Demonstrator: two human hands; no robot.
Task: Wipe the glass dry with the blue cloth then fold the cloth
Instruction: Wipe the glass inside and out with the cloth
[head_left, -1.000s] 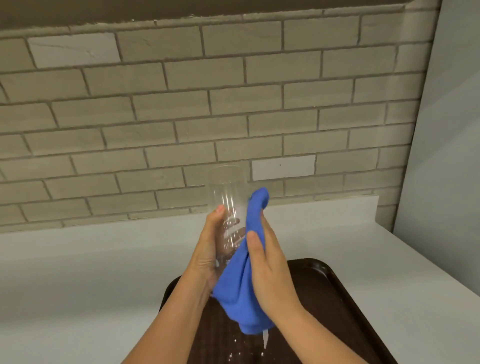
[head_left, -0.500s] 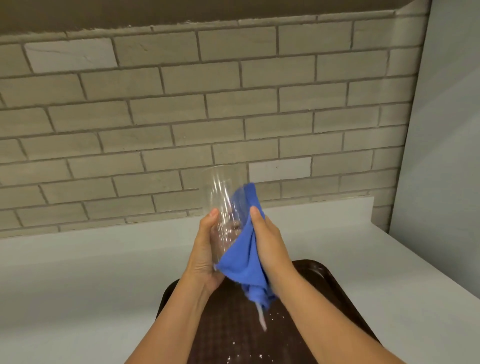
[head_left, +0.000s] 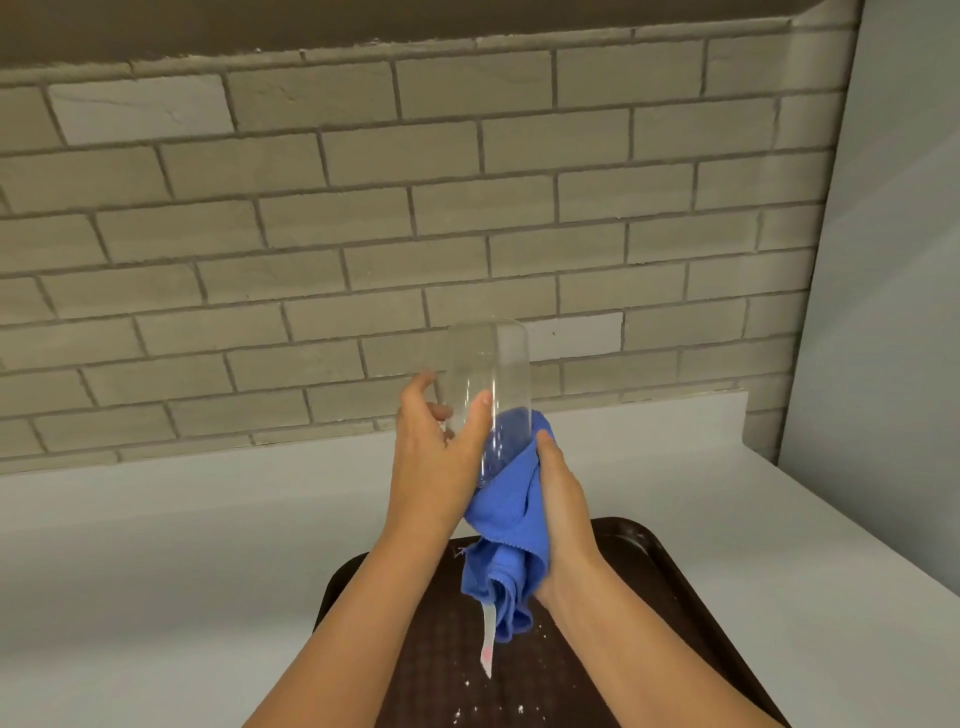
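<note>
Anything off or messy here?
White specks are scattered on the brown tray, like crumbs or residue. Glass and blue cloth look intact; a white tag dangles from the cloth.

No legible text; the cloth's white tag (head_left: 487, 644) looks unreadable.

Your right hand (head_left: 558, 499) now sits lower on the glass (head_left: 488, 395), blue cloth (head_left: 511, 519) bunched around its lower end instead of reaching up its side. Your left hand (head_left: 434, 462) thumb rides higher across the front.
</note>
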